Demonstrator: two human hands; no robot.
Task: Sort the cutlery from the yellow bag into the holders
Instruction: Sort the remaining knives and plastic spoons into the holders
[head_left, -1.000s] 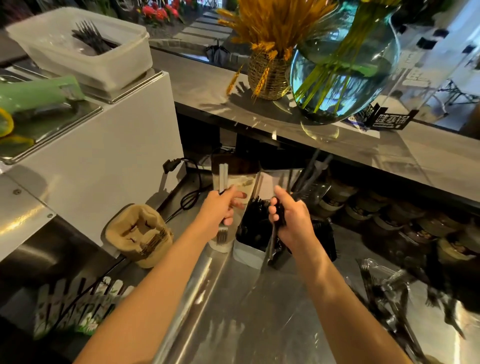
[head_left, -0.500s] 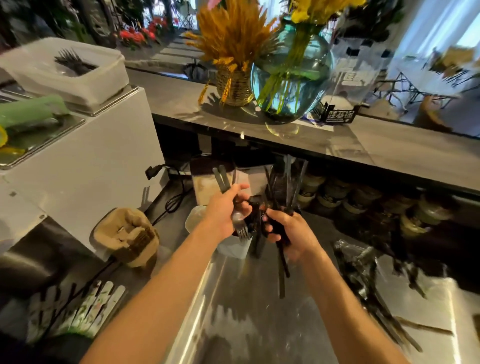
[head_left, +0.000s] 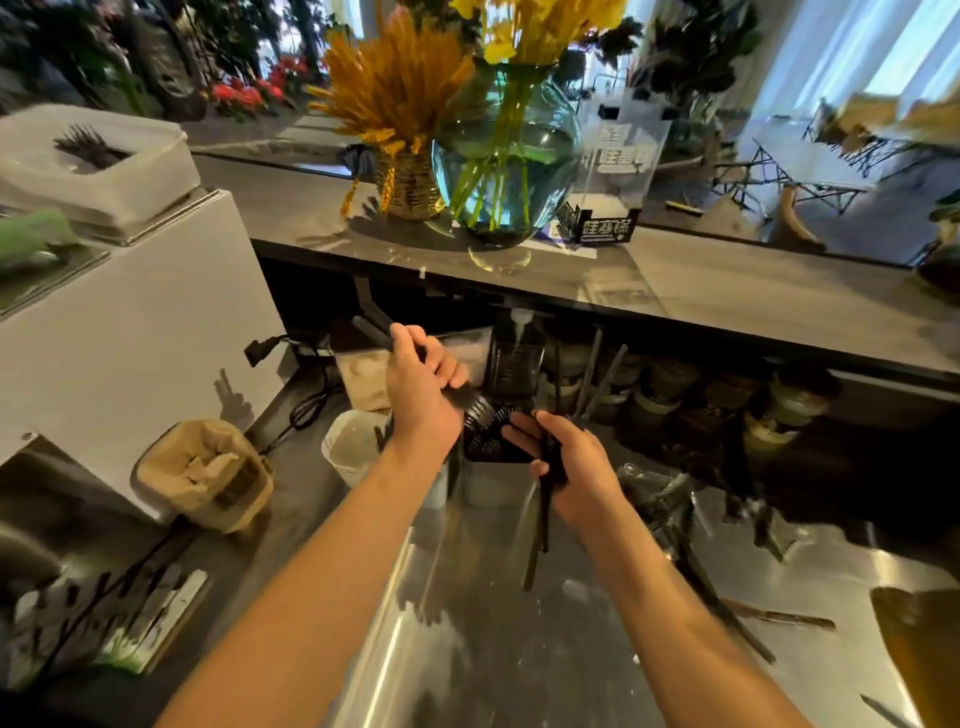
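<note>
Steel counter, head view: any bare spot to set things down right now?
Bare steel counter lies between the two forearms, in front of the holders. Crowded: loose cutlery right of the right hand, the paper bag and cable to the left, and jars under the shelf behind.

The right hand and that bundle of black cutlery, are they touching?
Touching. In the head view the right hand has its fingers curled round the bundle of black cutlery, whose handles stick out below the palm.
</note>
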